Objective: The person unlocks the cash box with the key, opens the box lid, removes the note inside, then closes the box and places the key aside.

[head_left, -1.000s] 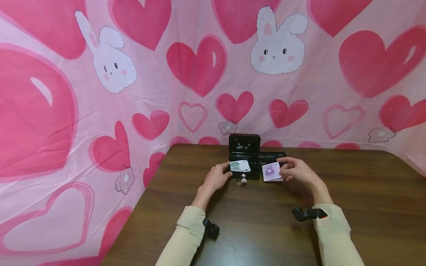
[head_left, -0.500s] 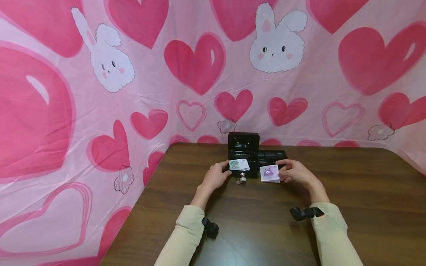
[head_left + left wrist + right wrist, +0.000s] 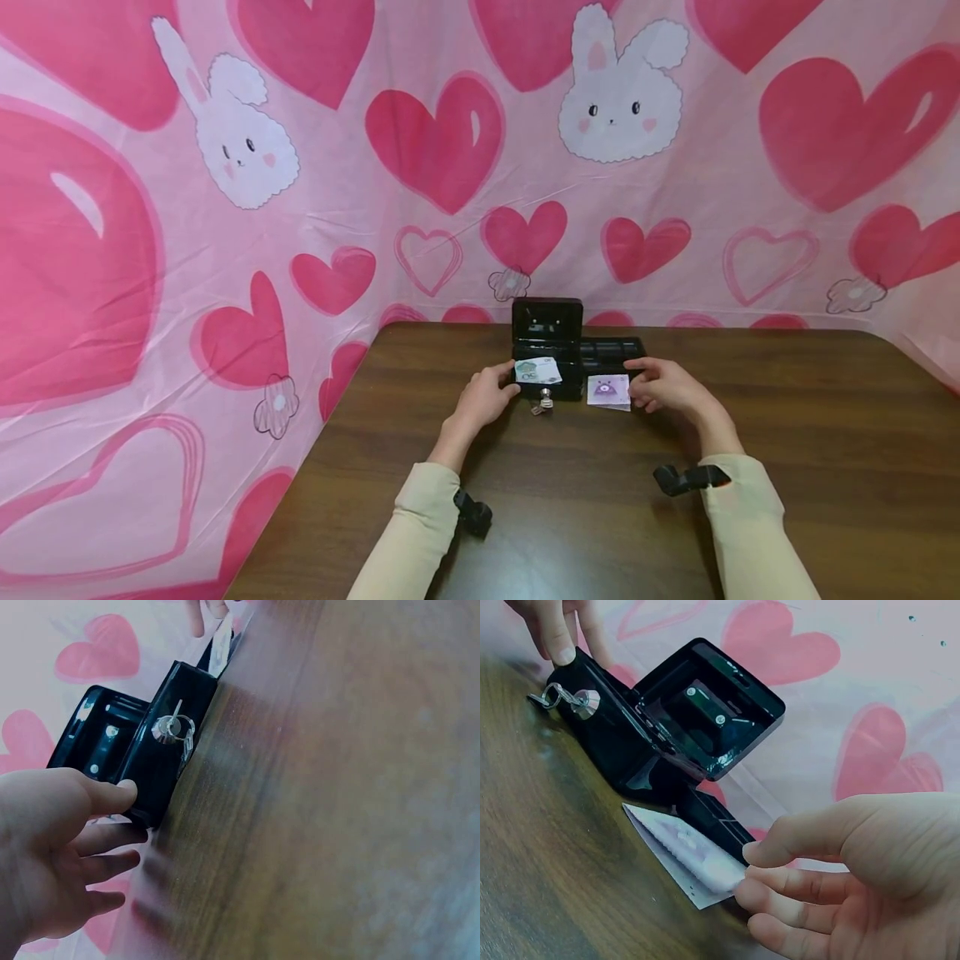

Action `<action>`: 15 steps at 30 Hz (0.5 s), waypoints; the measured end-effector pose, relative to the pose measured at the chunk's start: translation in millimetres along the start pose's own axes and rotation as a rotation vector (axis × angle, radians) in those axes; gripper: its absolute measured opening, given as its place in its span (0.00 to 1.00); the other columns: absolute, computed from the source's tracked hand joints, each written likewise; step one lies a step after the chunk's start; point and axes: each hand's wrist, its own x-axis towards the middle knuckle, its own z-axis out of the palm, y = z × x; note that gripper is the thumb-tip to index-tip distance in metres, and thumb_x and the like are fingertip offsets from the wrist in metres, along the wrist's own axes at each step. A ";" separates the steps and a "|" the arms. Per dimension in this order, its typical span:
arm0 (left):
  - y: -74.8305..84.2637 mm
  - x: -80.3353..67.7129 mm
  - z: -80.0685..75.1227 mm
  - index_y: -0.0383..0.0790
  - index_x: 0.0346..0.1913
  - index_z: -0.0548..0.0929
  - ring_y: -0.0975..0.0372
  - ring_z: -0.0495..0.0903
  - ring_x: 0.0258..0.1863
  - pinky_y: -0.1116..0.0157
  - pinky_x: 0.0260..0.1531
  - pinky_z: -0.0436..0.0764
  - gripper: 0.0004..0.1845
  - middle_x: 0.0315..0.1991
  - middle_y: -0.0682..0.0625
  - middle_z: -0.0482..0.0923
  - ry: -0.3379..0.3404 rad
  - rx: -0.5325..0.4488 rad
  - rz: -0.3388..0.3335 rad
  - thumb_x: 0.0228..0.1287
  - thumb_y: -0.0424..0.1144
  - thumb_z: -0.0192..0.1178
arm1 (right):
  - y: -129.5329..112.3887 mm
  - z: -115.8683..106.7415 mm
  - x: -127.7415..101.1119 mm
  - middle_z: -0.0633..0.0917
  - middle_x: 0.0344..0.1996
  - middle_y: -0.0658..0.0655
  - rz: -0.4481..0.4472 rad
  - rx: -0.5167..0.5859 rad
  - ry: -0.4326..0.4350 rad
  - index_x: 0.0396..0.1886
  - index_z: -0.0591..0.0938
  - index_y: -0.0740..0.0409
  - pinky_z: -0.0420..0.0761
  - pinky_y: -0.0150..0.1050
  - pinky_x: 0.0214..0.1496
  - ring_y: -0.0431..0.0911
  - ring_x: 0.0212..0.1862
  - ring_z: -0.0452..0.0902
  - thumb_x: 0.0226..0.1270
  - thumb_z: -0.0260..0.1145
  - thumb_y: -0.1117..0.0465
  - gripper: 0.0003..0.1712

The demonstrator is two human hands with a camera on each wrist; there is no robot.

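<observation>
Purple banknote (image 3: 608, 392) at right hand (image 3: 663, 385) fingertips

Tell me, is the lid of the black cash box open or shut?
Open. The cash box lid stands raised, its inside showing in the right wrist view, and a green banknote lies across the opening.

Dark brown wood-grain desk (image 3: 787, 433), rounded far corners. Pink cloth backdrop (image 3: 360, 192) wraps the back and left side, hanging down past the desk's left edge. Print: big red-pink hearts, outline hearts, two white bunny heads (image 3: 617, 92), small flowers. Cloth has light wrinkles. Even, soft light, faint sheen on the desk near the bottom.
</observation>
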 end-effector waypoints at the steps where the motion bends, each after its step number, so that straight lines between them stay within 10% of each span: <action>1: 0.0 -0.1 0.0 0.43 0.71 0.72 0.51 0.77 0.63 0.48 0.62 0.75 0.28 0.64 0.42 0.78 0.001 0.002 0.000 0.71 0.41 0.60 | -1.0 -0.2 0.1 0.82 0.39 0.64 0.007 -0.007 0.005 0.69 0.65 0.72 0.84 0.39 0.37 0.47 0.35 0.80 0.69 0.61 0.65 0.32; 15: 1.1 -0.5 -0.9 0.43 0.71 0.71 0.51 0.77 0.64 0.47 0.62 0.74 0.28 0.64 0.42 0.77 -0.004 -0.005 -0.005 0.71 0.42 0.60 | -9.8 6.4 3.0 0.81 0.50 0.73 -0.028 -0.076 -0.004 0.66 0.69 0.73 0.82 0.40 0.36 0.48 0.36 0.80 0.70 0.62 0.61 0.30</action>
